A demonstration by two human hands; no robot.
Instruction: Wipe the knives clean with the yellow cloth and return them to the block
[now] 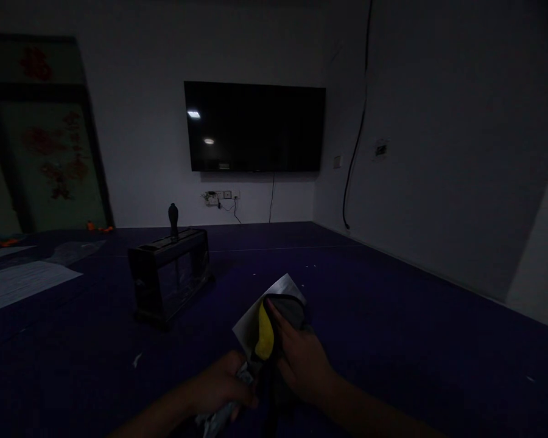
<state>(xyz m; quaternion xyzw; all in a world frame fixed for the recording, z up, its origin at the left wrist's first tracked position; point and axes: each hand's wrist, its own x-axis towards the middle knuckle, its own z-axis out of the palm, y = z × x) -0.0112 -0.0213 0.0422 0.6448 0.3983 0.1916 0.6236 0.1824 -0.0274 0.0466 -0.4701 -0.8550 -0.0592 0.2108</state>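
My left hand (223, 386) is closed around the handle of a broad cleaver, whose pale blade (284, 287) points up and away from me. On the blade's face, my right hand (304, 360) presses a grey and yellow cloth (268, 331), fingers wrapped over the cloth. Both hands hover low above the dark purple tabletop (393, 328). To the left and further off stands a dark knife block (168, 274) with one black knife handle (173, 218) sticking up from its top.
The room is dim. White paper sheets (22, 283) lie at the table's left edge. On the far wall hangs a switched-off TV (256, 128), with wall sockets (221, 196) below it and a black cable (356, 140) running down the right wall. Small orange items (98, 228) sit far left.
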